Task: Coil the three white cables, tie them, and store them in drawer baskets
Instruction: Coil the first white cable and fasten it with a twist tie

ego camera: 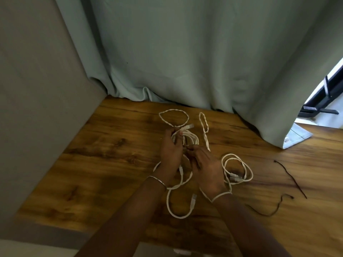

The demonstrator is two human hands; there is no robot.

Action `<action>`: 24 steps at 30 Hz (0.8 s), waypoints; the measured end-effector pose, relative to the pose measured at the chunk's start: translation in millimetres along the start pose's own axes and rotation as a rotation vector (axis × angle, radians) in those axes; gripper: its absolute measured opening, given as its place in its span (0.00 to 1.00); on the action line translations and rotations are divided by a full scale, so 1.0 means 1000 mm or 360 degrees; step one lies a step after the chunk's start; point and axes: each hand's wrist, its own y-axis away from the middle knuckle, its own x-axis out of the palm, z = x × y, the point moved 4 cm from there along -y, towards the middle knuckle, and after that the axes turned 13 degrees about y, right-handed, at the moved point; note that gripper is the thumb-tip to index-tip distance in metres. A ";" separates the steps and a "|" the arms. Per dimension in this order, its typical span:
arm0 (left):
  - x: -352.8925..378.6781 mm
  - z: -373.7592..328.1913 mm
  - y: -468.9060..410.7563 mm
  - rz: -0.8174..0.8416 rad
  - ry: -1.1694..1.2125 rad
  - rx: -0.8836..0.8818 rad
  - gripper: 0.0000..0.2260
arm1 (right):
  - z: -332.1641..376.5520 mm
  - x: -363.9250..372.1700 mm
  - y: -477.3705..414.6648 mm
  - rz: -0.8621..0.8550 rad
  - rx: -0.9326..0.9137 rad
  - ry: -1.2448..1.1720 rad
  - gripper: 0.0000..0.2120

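Gripping a coiled white cable (pixel 187 136) in the left hand (pixel 170 153), plug end aimed away past the fingertips. Setting the right hand (pixel 206 167) just beside it, hold impossible to tell. Leaving a second cable (pixel 237 169) looped right of that hand.

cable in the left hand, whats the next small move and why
Probably wind one more loop onto the coil. The left hand grips it partly wound, and a loose length that seems to belong to it lies by the wrists. The right hand is beside the coil, placed to feed it. Tying seems premature.
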 end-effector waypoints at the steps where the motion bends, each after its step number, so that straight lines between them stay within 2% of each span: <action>1: 0.001 0.000 0.001 0.0019 0.0021 -0.0019 0.10 | -0.002 0.001 -0.001 0.0003 0.0010 0.0011 0.07; 8: 0.006 0.004 0.008 0.0138 0.0430 -0.0447 0.09 | -0.013 0.009 0.002 0.0062 -0.0019 0.0094 0.08; 12: 0.009 0.011 0.009 0.0207 0.0706 -0.0785 0.15 | -0.013 0.008 0.002 0.0016 -0.0097 0.0152 0.08; 15: 0.010 0.012 0.011 0.0307 0.0827 -0.0915 0.15 | -0.011 0.008 0.001 0.0005 -0.0167 0.0209 0.08; 20: 0.008 0.013 0.011 0.0270 0.0806 -0.0901 0.14 | -0.008 0.009 0.002 0.0068 -0.0212 0.0188 0.09; 24: 0.005 0.016 0.006 0.0169 0.0711 -0.0740 0.11 | -0.003 0.005 0.001 0.0057 -0.0217 0.0143 0.08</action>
